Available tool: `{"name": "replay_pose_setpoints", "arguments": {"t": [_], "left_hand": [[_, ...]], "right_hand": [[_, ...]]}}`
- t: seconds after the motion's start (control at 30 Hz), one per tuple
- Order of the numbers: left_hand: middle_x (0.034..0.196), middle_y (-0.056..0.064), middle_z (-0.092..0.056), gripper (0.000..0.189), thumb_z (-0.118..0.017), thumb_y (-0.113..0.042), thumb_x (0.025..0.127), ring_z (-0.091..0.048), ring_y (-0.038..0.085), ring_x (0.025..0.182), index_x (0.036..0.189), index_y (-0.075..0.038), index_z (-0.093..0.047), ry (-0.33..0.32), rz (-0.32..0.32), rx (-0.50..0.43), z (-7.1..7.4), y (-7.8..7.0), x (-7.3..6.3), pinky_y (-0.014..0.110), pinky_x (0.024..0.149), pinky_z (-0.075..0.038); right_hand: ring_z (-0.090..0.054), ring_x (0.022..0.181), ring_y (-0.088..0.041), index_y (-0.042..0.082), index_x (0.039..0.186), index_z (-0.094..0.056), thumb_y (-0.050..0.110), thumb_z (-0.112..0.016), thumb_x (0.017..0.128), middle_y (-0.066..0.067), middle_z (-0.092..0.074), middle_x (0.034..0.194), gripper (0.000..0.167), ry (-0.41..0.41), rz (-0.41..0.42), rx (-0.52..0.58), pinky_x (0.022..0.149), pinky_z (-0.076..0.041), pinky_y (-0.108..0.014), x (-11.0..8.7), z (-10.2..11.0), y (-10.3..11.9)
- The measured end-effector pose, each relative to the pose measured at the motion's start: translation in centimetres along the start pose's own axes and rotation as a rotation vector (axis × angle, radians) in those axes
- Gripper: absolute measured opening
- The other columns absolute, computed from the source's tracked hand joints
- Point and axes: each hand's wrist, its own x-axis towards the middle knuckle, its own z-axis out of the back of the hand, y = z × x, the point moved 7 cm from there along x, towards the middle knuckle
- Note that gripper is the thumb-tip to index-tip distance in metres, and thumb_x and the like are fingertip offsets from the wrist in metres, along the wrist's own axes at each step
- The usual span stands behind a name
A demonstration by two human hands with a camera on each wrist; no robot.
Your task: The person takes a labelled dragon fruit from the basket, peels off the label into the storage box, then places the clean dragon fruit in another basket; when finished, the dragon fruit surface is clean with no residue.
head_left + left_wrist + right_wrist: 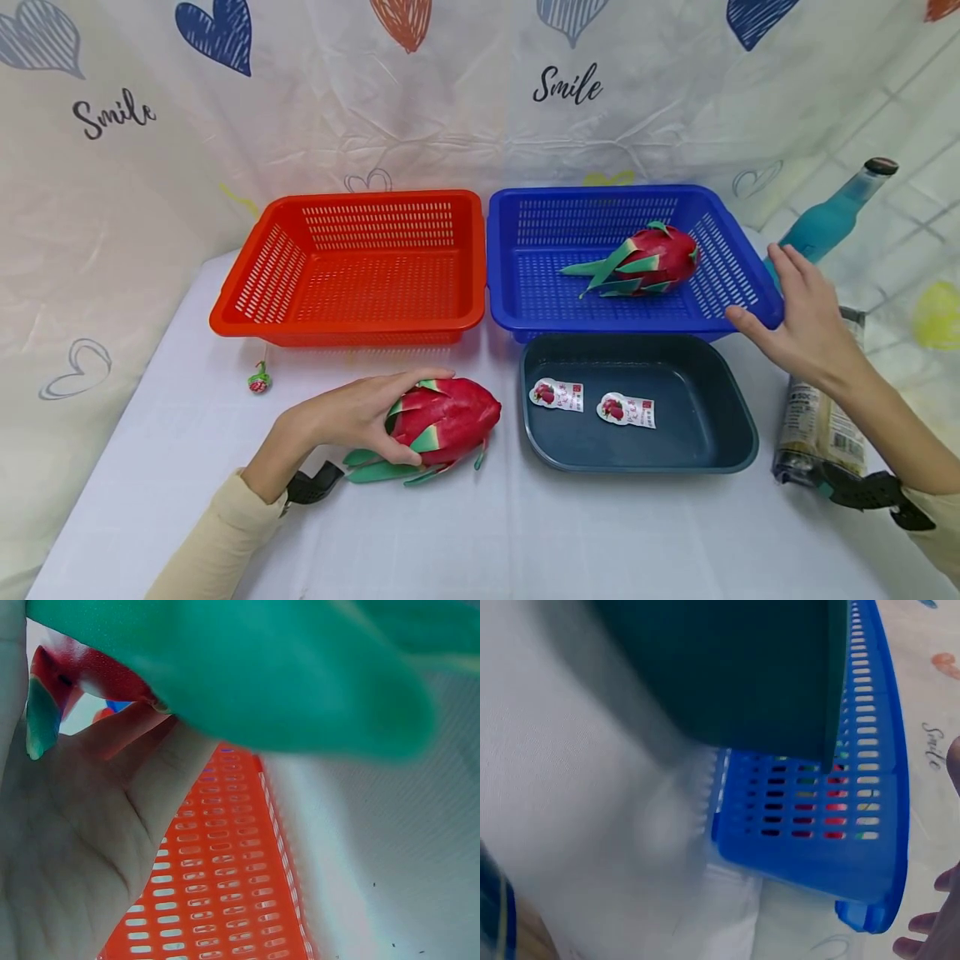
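My left hand (360, 414) grips a red dragon fruit (453, 417) with green leaf tips, its thumb on the near side and fingers over the far side. The fruit lies on the white table in front of the red basket (360, 327). In the left wrist view, a green leaf (300, 682) covers much of the top, and the palm (75, 832) is below the fruit. With fingers spread, my right hand (810, 321) is at the right corner of the blue basket (600, 317). Inside that basket lies another dragon fruit (660, 260).
A dark teal tray (697, 454) holds two dragon fruit stickers (557, 394). At the right are a bottle of blue liquid (832, 218) and a packaged bag (810, 425), partly under my right arm. A small red-and-green trinket (259, 380) lies before the red basket.
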Motion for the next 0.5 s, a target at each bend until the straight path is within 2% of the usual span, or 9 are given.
{"name": "replay_pose_setpoints", "arguments": {"t": [0.37,0.5], "left_hand": [[0.134,-0.019,-0.046,0.098,-0.084,-0.047,0.068,-0.045,0.004,0.125,0.145,-0.048,-0.024,0.0,-0.005,-0.009,0.1,-0.2,0.0,0.022,0.086,-0.053],[0.134,-0.019,-0.046,0.098,-0.085,-0.047,0.068,-0.045,0.005,0.125,0.144,-0.049,-0.024,0.003,0.008,-0.017,0.1,-0.1,0.0,0.021,0.085,-0.053]], "right_hand": [[-0.008,0.142,-0.058,0.002,0.155,-0.002,0.048,-0.052,0.091,-0.031,-0.001,0.159,0.093,0.062,-0.048,-0.076,0.108,-0.007,-0.077,0.8,-1.0,-1.8],[-0.01,0.139,-0.061,0.0,0.154,-0.001,0.048,-0.05,0.092,-0.034,-0.002,0.157,0.093,0.089,-0.056,-0.073,0.106,-0.01,-0.078,0.9,-1.5,-2.1]]}}
